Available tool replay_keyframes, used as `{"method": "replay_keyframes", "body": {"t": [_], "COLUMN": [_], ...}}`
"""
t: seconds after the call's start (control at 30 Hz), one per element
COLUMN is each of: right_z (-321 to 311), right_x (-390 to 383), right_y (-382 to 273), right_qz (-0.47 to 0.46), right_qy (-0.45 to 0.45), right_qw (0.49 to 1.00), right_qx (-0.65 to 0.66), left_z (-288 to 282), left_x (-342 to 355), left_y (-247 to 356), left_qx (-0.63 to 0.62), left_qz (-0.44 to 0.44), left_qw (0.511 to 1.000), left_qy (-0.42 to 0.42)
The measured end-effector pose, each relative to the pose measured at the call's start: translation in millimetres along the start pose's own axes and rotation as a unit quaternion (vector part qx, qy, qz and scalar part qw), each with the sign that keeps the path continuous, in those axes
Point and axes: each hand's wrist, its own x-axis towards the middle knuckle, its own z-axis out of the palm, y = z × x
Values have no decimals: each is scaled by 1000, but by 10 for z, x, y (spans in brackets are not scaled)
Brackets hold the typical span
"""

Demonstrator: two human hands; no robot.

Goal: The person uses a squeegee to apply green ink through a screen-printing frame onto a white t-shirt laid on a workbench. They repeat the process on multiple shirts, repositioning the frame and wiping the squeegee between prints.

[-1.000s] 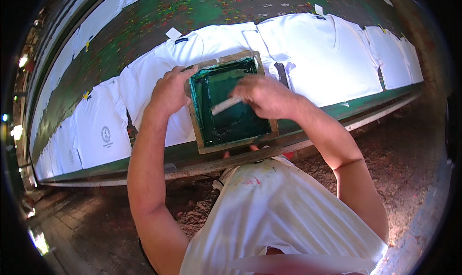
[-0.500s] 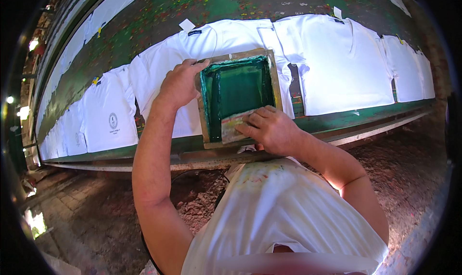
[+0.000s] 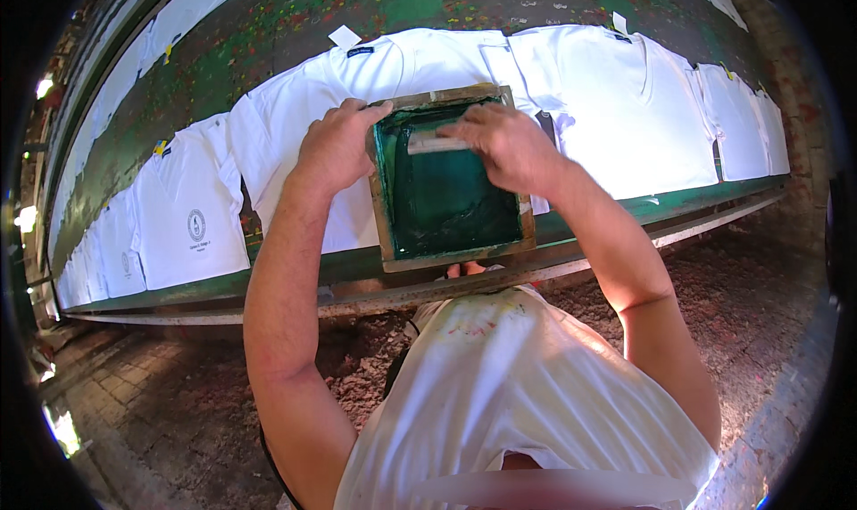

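Note:
A wooden screen-printing frame [image 3: 382, 229] with dark green mesh lies on a white T-shirt [image 3: 393, 62]. My left hand [image 3: 337, 148] is clamped on the frame's upper left side, thumb over the corner. Inside the frame, near its far end, my right hand [image 3: 513, 146] grips a squeegee [image 3: 432, 145] with a pale, narrow edge. Some motion blur softens the right fingers. Dark ink marks the mesh at the near end and along the sides. The part of the shirt beneath the frame is hidden.
White T-shirts lie in a row along the long green table [image 3: 428, 14]; one shirt [image 3: 183, 206] at left carries a small dark round print. Another shirt [image 3: 625, 117] lies to the right. A rail [image 3: 357, 309] runs along the table's near edge, above a rough floor [image 3: 143, 394].
My right hand has pushed the squeegee from the near end of the frame to the far end. My left hand keeps its hold on the frame.

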Motion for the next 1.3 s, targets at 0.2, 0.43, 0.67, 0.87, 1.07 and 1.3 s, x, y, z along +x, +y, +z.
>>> {"method": "replay_keyframes", "body": {"t": [0.2,0.43,0.67,0.87,1.07,1.3], "right_z": [62,163,221,102,288,279], "right_x": [-483,-918,-1165,-1386,-1537,-1630], "right_y": [-478,-923,-981,-810,-466,-332], "right_qz": [-9,-9,-12,141,341,332], "right_qy": [-45,-15,-9,122,213,139], "right_qw": [999,1000,998,972,839,780], "right_qx": [-18,14,55,140,366,512], "left_z": [21,216,989,1387,1368,1213], "left_x": [7,-241,-663,-827,-941,-1039], "left_y": [-5,-102,21,389,451,677], "left_qx": [-41,-158,-435,-336,-238,-299], "left_qz": [-22,-111,-206,-99,-7,-46], "left_qw": [999,979,856,883,890,867], "left_qy": [-8,62,189,314,388,396]}}
